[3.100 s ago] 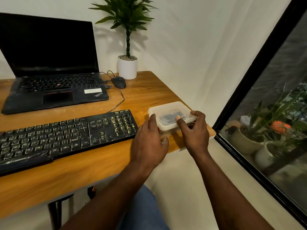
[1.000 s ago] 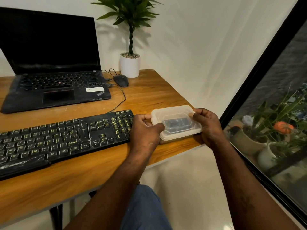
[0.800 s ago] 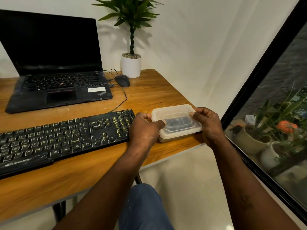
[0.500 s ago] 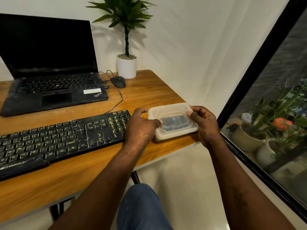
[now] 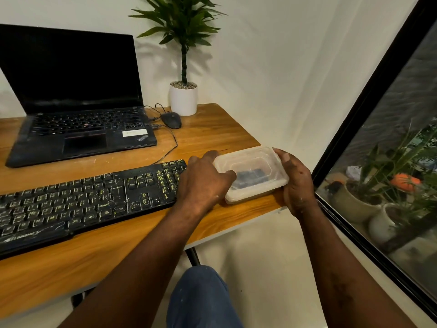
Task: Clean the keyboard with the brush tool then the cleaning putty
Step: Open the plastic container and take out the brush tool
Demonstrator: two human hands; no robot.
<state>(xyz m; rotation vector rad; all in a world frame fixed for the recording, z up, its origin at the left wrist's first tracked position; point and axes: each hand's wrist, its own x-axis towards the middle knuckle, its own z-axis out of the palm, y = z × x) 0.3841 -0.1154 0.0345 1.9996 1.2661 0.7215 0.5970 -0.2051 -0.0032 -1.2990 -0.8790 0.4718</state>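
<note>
A clear plastic lidded container [image 5: 256, 162] with something dark inside sits at the desk's right front corner. My left hand [image 5: 203, 183] grips its left end, thumb on the lid. My right hand [image 5: 295, 181] curls round its right end, at the desk edge. The black keyboard [image 5: 82, 200], with worn, dusty keys, lies just left of the container, touching my left hand. I see no brush; what the dark thing in the container is I cannot tell.
An open black laptop [image 5: 78, 124] stands at the back left of the wooden desk [image 5: 208, 136]. A black mouse [image 5: 171, 120] and a potted plant [image 5: 183, 95] are behind the container. A glass pane with a black frame [image 5: 369, 95] rises at the right.
Both hands shifted from the near side of the container to its two ends and stay there. The container barely moved on the desk; the view wandered a little.
</note>
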